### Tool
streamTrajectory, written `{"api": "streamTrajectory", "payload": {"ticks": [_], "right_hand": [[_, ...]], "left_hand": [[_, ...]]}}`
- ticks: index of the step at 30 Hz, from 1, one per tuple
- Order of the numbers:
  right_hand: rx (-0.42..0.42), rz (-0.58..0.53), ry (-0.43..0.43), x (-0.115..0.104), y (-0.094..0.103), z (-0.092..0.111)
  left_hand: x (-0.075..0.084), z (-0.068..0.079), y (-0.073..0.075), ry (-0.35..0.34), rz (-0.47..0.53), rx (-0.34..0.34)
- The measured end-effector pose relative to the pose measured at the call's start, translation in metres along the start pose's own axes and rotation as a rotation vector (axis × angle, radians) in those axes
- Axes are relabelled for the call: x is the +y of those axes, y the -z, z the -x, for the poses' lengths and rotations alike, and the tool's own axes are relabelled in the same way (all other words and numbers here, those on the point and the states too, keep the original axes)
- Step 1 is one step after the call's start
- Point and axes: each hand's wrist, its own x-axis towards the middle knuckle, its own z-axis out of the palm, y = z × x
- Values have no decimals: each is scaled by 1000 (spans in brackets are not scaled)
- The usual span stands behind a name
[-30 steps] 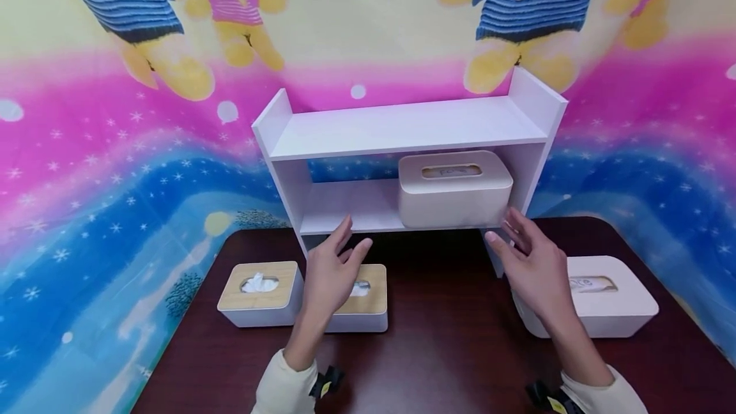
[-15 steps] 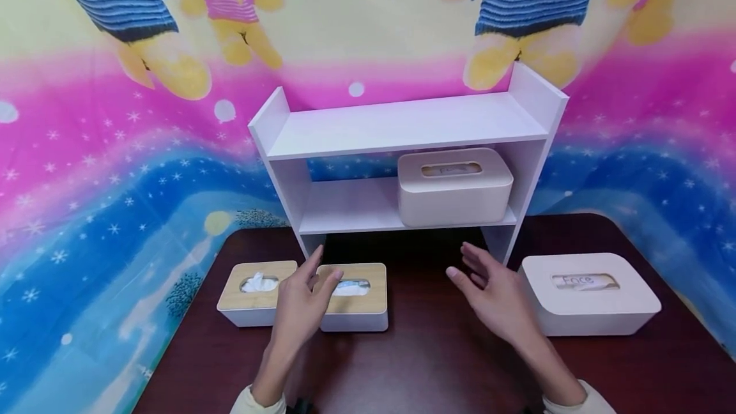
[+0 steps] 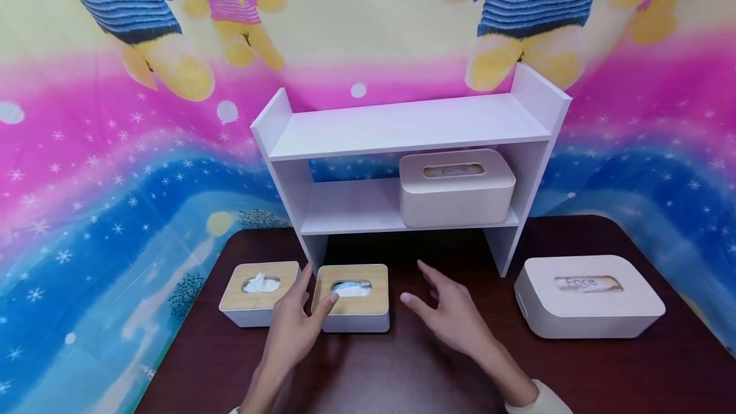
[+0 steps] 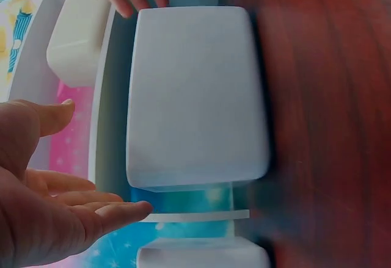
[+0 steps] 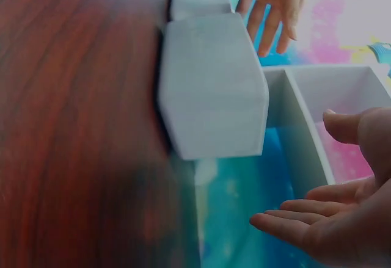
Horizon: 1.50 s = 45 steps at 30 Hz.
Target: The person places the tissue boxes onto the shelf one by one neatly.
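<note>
Two tissue boxes with wooden lids and white bodies stand side by side on the left half of the table. My left hand hovers over the gap between the left tissue box and the right tissue box, thumb overlapping the right one's lid in the head view. To the right of that box is my right hand, apart from it, fingers extended and palm turned inward. Both hands hold nothing. In the left wrist view the box's plain white side lies between the two hands.
A white two-tier shelf stands at the back of the table. On its lower tier, at the right, sits a large cream tissue box. Another cream tissue box, with "Face" showing in its slot, stands on the table's right side.
Both hands have come down and back from the shelf. The right hand has moved left, away from the cream boxes, and the left hand has shifted left to beside the right wooden-lidded box.
</note>
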Motion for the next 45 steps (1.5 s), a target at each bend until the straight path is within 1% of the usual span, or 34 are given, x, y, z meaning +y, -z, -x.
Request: {"api": "streamTrajectory", "payload": {"ticks": [3,8,14,20,29,34,39,45], "right_hand": [[-25,12,5,1,-11,-1],[-70,9,16,3,-28,-2],[-106,17,50,4,-45,-4],[-132,22,59,5,-56,-4],[-147,13,91,6,-61,-4],[-152,11,94,6,-61,-2],[-153,16,87,6,-61,-1],[-147,20,94,5,-61,-1]], "left_hand": [[-4,4,-1,24,-8,-24],[-14,10,-3,93,-12,-66],[-24,16,-5,103,-16,-89],[-27,16,-6,135,-2,-121],[-26,12,-7,208,-64,-169],[-28,13,-8,189,-65,-158],[-30,13,-12,189,-40,-152],[-28,12,-12,193,-14,-148]]}}
